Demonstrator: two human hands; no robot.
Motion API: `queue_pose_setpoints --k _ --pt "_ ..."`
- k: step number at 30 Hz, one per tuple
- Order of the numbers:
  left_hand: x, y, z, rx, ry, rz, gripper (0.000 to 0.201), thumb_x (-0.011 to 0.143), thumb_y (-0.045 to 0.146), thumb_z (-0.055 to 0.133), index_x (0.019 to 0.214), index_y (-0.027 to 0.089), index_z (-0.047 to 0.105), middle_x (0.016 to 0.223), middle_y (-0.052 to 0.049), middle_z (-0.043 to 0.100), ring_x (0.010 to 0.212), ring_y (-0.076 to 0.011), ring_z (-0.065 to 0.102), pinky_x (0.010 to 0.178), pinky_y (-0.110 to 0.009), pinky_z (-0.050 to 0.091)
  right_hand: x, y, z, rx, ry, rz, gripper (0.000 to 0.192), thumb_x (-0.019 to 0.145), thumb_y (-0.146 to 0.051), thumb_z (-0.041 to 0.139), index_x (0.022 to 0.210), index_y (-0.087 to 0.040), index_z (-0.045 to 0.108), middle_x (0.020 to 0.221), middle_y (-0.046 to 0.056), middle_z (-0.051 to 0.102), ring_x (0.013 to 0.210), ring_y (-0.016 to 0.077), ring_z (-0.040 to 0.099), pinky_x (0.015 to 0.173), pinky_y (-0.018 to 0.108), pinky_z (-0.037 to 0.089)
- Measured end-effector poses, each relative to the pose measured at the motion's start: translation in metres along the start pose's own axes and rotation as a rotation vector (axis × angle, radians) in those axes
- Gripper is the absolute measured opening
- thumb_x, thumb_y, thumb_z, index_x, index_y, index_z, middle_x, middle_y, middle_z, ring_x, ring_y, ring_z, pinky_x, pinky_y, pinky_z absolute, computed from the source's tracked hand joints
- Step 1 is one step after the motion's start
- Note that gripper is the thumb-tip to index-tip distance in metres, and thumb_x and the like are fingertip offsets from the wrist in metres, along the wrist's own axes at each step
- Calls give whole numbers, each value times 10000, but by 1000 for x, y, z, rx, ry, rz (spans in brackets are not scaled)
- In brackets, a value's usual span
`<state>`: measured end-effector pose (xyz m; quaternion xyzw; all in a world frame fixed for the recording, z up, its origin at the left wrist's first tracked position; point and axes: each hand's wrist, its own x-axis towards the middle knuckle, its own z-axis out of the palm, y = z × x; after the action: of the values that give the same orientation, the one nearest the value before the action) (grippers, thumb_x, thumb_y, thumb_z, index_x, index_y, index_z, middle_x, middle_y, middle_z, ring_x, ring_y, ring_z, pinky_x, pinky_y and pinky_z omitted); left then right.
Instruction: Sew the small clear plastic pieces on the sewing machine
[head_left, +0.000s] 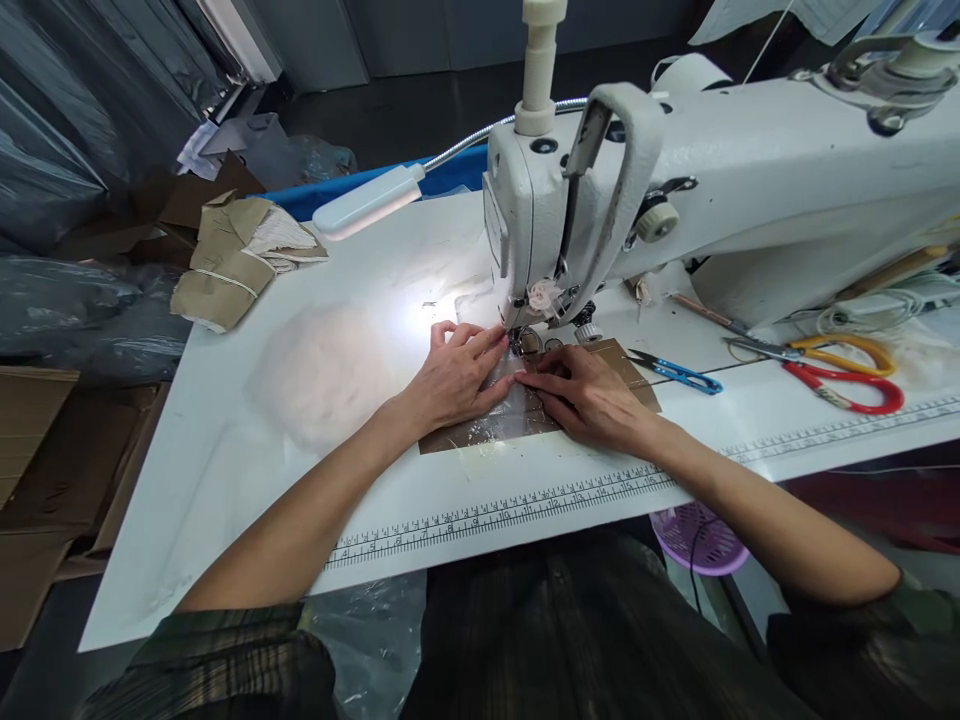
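White desk (pixel 247 500) with a printed ruler along its near edge carries the sewing machine (pixel 750 190) at its far right, lit by a gooseneck lamp (pixel 367 200). Left hand (pixel 457 375) and right hand (pixel 585 395), each grip open and flat, press a brown plastic-covered piece (pixel 487 430) at mid-desk so it lies smooth under the presser foot; thread snips (pixel 675 372) and scissors (pixel 847 372) lie rightward.

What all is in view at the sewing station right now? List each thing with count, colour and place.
sewing machine: one, white, rear right of table
table: one, white, ruler strip along front edge
brown piece: one, brown with clear shiny film, under both hands at the needle
lamp: one, white, on a flexible neck left of the machine
thread snips: one, blue, right of the hands
scissors: two, yellow-handled and red-handled, far right
folded brown pieces: a stack, tan, table's far left corner
basket: one, purple, below the table edge
left hand: flat on the piece
right hand: flat on the piece
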<state>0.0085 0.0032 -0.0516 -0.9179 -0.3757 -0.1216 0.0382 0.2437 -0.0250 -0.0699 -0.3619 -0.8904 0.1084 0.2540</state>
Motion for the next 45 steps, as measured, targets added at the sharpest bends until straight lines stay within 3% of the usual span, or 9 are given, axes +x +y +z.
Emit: queue_pose_setpoints --k 5,8,13,17,30,35,45 --pt "0 6 -1 70 30 -5 458 983 418 423 1295 105 541 1284 -195 601 1118 -330 526 972 -547 320 0 -1 1 26 25 30 327 960 -241 505 1230 -231 689 1087 119 580 1004 254 550 895 453 498" --pt "-1 8 -1 105 121 -21 450 952 410 479 1261 94 563 1236 -202 626 1073 -326 556 940 -533 354 0 0 1 47 25 38 324 958 -245 511 1224 -228 695 1099 120 575 1004 247 554 895 443 501" --pt "0 6 1 45 243 184 198 940 243 512 985 143 677 1074 -92 730 865 -221 636 851 -438 425 0 0 0 64 35 36 320 956 -224 513 1208 -238 710 1097 119 565 999 243 550 893 442 497" --pt "1 3 2 19 267 237 177 917 249 557 952 153 702 1066 -73 747 842 -215 660 801 -425 444 -1 0 1 76 55 31 307 964 -242 519 1199 -272 713 1074 107 569 984 241 549 881 445 500" --pt "2 4 -2 22 236 158 179 897 258 574 977 179 714 1097 -76 736 917 -239 655 921 -503 437 -1 -1 3 -26 -7 54 382 981 -259 469 1334 -238 612 1132 137 555 1026 281 522 873 478 488" --pt "2 7 1 -11 233 178 178 910 185 543 916 181 722 1005 -44 755 788 -178 645 883 -442 456 0 -2 0 -54 -52 48 414 991 -264 436 1376 -184 564 1140 152 554 1030 285 521 888 468 487" --pt "0 10 -10 -89 78 119 269 908 347 555 1046 179 715 1123 -80 716 872 -220 656 970 -495 434 -2 -1 -2 -52 -49 41 388 979 -264 478 1339 -176 593 1133 146 553 1007 274 530 917 459 490"
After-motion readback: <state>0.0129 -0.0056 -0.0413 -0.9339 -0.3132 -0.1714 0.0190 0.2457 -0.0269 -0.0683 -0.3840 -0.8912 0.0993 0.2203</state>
